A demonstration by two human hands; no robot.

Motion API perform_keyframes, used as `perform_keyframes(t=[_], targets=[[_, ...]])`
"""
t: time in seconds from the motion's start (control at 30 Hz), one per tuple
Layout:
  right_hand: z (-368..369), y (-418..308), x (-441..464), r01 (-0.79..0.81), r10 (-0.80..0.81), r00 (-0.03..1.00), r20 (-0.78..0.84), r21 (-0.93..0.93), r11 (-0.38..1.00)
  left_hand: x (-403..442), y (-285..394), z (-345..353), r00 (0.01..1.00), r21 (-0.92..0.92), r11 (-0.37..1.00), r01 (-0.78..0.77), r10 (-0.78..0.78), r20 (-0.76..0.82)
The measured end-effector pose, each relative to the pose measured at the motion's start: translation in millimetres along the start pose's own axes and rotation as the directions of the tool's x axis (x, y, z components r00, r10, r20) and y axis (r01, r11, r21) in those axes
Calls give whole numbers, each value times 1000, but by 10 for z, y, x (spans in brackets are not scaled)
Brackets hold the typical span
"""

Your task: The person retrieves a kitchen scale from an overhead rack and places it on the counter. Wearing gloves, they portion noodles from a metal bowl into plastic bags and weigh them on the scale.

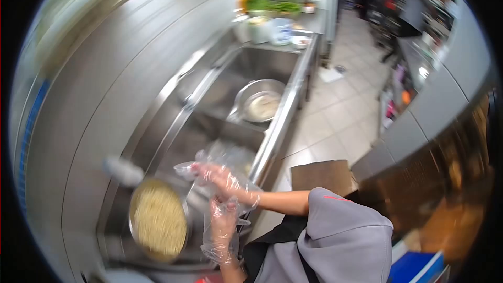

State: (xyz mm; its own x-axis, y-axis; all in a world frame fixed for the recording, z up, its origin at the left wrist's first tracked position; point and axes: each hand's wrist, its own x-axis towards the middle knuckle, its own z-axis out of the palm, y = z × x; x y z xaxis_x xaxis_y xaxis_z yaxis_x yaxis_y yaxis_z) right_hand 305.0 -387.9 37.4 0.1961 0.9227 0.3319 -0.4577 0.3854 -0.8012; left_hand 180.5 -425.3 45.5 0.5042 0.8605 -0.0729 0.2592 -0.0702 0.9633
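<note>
Both of my hands wear loose, clear plastic gloves and are close together over the near edge of the sink. My right hand (219,179) points its fingers toward the wall, with the glove's slack tips hanging past them. Just below it, my left hand (223,225) has its fingers bent against the plastic at my right wrist, pinching the glove there. Beside them a round bowl of pale yellow, shredded or noodle-like food (160,221) sits in the sink area. A blurred white object (123,172) lies next to that bowl.
The steel double sink (178,120) runs along the wall. A metal pot (260,99) with pale contents stands in its far basin. Greens (272,5) and white tubs (280,30) sit beyond. A cardboard piece (322,176) is on the floor; another person (414,13) stands farther back.
</note>
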Motion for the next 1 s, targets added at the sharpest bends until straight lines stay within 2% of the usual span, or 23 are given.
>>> perform_keyframes(t=[0.03, 0.1, 0.13, 0.17, 0.2, 0.23, 0.3, 0.33, 0.4, 0.43, 0.5, 0.53, 0.63, 0.67, 0.7, 0.73, 0.77, 0.83, 0.87, 0.9, 0.97, 1.0], targets=[[-286, -138, -24, -22, 23, 1000, 13, -81, 996, 181, 66, 287, 996, 34, 999, 2, -5, 88], [-889, -388, -36, 98, -108, 986, -131, -78, 992, 532, 204, 778, 976, 108, 994, -1, -23, 217], [-1214, -551, -67, 129, -135, 975, -177, -46, 991, 678, 359, 1035, 925, 247, 967, 67, -153, 348], [-1549, -757, -139, 157, -157, 962, -222, -14, 987, 841, 388, 1370, 912, 264, 959, -106, -13, 411], [-1924, -934, -207, 179, -186, 965, -187, -55, 982, 1008, 344, 1719, 872, 265, 925, -271, 118, 476], [-2291, -1102, -257, 144, -172, 957, -232, -131, 981, 1136, 333, 2034, 807, 255, 867, -427, 239, 540], [-2944, -1435, -406, 139, -224, 935, -276, -297, 945, 1361, 495, 2698, 574, 142, 704, -696, 427, 698], [-3119, -1657, -460, 140, -235, 894, -381, -260, 955, 1427, 572, 2999, 464, 68, 689, -722, 409, 786], [-3414, -2077, -603, 152, -235, 788, -570, -189, 970, 1532, 822, 3471, 406, 34, 830, -557, 236, 883], [-3616, -2211, -678, 127, -243, 728, -641, -223, 967, 1629, 927, 3678, 358, 53, 884, -464, 133, 924], [-3977, -2385, -817, 69, -260, 597, -759, -275, 959, 1893, 956, 4030, 295, 44, 927, -372, 73, 953], [-4087, -2443, -865, 75, -339, 464, -818, -345, 935, 2045, 926, 4201, 263, 45, 945, -325, 44, 964], [-4666, -2543, -1087, 58, -383, 156, -910, -379, 924, 2612, 735, 4748, 322, -322, 898, -300, 413, 852], [-4778, -2583, -1170, -14, -420, 173, -891, -429, 903, 2833, 694, 4974, 320, -320, 944, -74, 327, 889], [-4820, -2631, -1235, -89, -449, 190, -873, -471, 878, 3010, 840, 5167, 273, -370, 917, 147, 322, 906], [-4864, -2629, -1256, -165, -470, 206, -858, -504, 848, 3155, 980, 5375, 252, -411, 869, 275, 348, 903], [-4989, -2563, -1231, 33, -423, 216, -880, -427, 904, 3292, 1097, 5555, 234, -436, 807, 398, 370, 899], [-5351, -2518, -1123, 412, -360, 271, -893, -230, 882, 3542, 1282, 5938, 284, -496, 773, 396, 410, 867], [-5397, -2657, -977, -7, -459, 335, -823, -489, 872, 3670, 1363, 6130, 311, -530, 750, 396, 433, 846], [-5440, -2796, -830, -391, -550, 392, -737, -675, 626, 3835, 1372, 6321, 327, -546, 743, 388, 443, 835], [-5422, -3267, -318, -582, -546, 608, -577, -791, 188, 4161, 1407, 6781, 364, -589, 718, 370, 471, 804], [-5548, -3373, -174, -644, -509, 585, -632, -743, 182, 4219, 1589, 6864, 338, -595, 732, 332, 497, 799]])
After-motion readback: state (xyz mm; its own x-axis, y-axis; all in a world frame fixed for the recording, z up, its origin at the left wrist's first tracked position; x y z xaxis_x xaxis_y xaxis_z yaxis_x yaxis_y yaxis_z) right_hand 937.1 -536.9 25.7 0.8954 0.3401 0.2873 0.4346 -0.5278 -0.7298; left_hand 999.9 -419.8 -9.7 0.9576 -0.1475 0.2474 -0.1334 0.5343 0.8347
